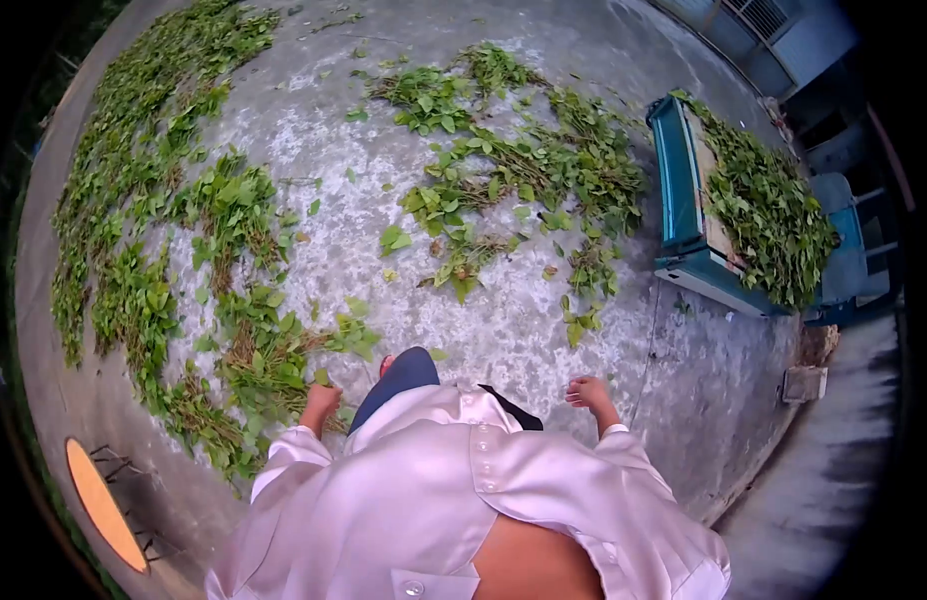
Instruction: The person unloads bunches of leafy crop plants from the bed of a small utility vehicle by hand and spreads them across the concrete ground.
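Note:
My left hand (321,403) hangs low at my left side, its fingers curled closed. Green leaves show right around it, and I cannot make out whether it grips any of them. Just beyond lies a bunch of leafy stalks (268,350) on the concrete. At my right side, my right hand (587,392) hangs over bare ground with loosely bent fingers, apart and holding nothing. More leafy stalks (573,160) lie scattered ahead of me.
A long band of leafy stalks (133,130) covers the left of the concrete floor (353,220). On the right stands a teal cart (678,180) with its bed full of greens (768,200). A small block (804,385) sits behind it. An orange-topped table (101,505) stands lower left.

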`<state>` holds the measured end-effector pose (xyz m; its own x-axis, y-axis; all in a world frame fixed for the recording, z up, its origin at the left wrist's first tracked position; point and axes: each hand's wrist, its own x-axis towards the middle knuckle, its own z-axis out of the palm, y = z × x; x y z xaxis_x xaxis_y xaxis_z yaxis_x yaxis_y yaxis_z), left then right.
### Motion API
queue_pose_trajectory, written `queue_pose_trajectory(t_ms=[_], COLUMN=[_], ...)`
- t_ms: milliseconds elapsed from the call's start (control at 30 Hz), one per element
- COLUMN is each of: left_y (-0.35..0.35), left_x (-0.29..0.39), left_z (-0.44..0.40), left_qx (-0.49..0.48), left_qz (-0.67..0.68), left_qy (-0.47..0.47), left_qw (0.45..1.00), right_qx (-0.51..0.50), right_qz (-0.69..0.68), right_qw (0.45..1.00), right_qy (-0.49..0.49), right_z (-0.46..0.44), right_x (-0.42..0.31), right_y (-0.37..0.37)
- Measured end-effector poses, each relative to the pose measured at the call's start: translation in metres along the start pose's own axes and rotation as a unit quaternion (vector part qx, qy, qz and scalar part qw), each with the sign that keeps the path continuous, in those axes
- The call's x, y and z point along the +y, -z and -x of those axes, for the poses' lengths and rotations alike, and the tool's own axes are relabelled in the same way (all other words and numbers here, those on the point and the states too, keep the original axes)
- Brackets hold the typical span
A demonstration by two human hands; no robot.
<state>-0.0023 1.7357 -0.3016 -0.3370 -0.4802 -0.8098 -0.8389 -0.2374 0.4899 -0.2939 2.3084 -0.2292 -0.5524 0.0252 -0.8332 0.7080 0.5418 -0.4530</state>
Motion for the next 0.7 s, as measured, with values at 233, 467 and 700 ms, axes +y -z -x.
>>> queue_pose_trajectory(t_ms=[233,467,700], left_y=[-0.109,-0.275,-0.535], left_x=[0.164,0.295,0.452], left_z=[-0.043,-0.151,-0.124], left_qx=[-0.110,-0.219,-0.235], left_qz=[-0.193,-0.441,-0.527], left_qy=[-0.042,-0.228,-0.275], left_qw=[0.974,0.840,0.769], right_qx=[0.008,-0.008,0.210], right_qz=[-0.160,-0.234,-0.389], right_qw=[0.986,0.972,0.889], right_qy=[0.052,0.003,-0.119], right_z=[-0.014,-0.046,-0.044], right_x=[-0.024,0.024,0.167], right_y=[0.040,0.124,0.233])
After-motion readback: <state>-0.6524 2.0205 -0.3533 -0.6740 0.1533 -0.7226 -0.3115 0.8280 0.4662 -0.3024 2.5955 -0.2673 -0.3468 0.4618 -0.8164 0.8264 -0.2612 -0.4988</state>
